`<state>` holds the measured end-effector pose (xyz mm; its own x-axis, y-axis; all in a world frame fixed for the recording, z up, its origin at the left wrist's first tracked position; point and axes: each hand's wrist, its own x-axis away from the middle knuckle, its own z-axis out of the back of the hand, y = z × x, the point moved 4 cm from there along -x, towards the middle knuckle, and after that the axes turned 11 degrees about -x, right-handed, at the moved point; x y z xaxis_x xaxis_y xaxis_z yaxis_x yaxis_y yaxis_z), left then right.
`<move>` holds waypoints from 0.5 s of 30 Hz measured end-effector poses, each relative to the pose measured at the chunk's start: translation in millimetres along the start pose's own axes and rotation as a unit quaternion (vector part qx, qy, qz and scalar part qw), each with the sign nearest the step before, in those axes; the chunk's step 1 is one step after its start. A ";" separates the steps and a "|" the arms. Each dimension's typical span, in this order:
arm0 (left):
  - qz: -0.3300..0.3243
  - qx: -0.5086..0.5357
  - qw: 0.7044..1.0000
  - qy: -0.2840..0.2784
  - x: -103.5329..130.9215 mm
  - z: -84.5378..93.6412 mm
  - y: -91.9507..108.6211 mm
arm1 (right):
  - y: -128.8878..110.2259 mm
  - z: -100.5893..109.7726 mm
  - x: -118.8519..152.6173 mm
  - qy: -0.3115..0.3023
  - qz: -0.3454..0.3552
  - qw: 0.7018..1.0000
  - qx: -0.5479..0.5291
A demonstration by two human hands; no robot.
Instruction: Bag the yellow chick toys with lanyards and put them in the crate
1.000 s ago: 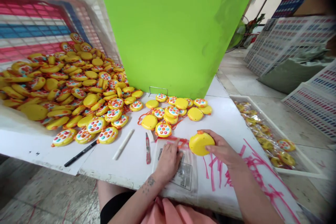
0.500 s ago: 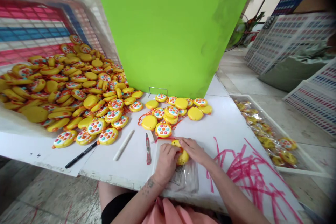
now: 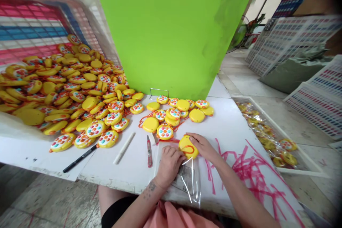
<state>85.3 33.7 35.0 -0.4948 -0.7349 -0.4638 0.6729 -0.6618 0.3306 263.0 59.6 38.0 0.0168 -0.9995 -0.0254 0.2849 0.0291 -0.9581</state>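
Note:
A round yellow toy lies back side up, a loop of orange cord across it. My right hand grips it by its upper right edge. Close by on the left, my left hand has its fingers curled and pinched at the mouth of a clear plastic bag, just under the toy's lower edge. How far the toy reaches into the bag I cannot tell. Under both hands is a stack of clear bags. Beyond them lie several more yellow toys with white faces and coloured bumps.
A large heap of toys spills from a lined bin at left. On the table lie a black marker, a white stick, a cutter knife and pink strips. A green board stands behind; a tray of bagged toys sits right.
The toy has turned and come out from between my hands, so its back and cord show. A clear bag now stands raised below it. The view has shifted slightly.

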 end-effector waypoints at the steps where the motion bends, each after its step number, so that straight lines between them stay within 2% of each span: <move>1: 0.003 0.000 1.000 0.005 0.1 1.1 0.3 | -3.7 -5.8 0.5 -0.016 0.002 1.000 0.000; 5: 0.006 0.009 0.999 0.052 1.3 6.2 1.3 | -15.8 -37.7 4.7 -0.111 0.027 0.993 -0.012; 7: 0.005 0.021 0.998 0.064 1.6 7.0 0.8 | -16.2 -44.6 5.3 -0.121 0.039 0.992 -0.014; 9: 0.005 0.041 0.997 0.058 1.2 6.8 0.0 | -10.8 -39.5 3.0 -0.088 0.032 0.995 -0.015; 13: -0.036 0.069 0.997 0.011 -0.8 6.6 3.7 | 9.2 -11.1 -4.7 0.012 -0.017 0.999 -0.038; 15: -0.044 0.062 0.997 -0.009 -1.4 6.8 5.8 | 17.1 -0.1 -7.0 0.039 -0.042 0.996 -0.063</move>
<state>86.1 29.8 43.1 -0.5594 -0.6746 -0.4817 0.5538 -0.7365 0.3884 267.7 67.1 21.8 -0.0777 -0.9962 0.0386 0.1598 -0.0507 -0.9858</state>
